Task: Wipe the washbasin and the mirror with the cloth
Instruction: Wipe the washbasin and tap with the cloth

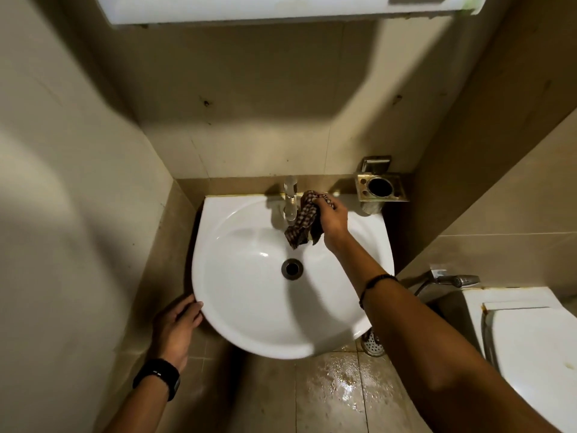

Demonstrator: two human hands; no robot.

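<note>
A white round washbasin (249, 307) hangs on the tiled wall, with a dark drain (292, 269) at its middle and a chrome tap (290, 198) at the back. My right hand (332, 221) grips a brown checked cloth (304, 220) just right of the tap, and the cloth hangs down over the back of the bowl. My left hand (176, 326) rests against the basin's front left rim, fingers on the edge. The bottom edge of a white cabinet or mirror frame (265, 10) shows at the top; its glass is out of view.
A metal tumbler holder (381, 185) is fixed to the wall right of the tap. A white toilet (530, 339) and a hand sprayer (459, 280) stand at the right. The floor tiles (343, 385) below the basin are wet, with a floor drain (373, 343).
</note>
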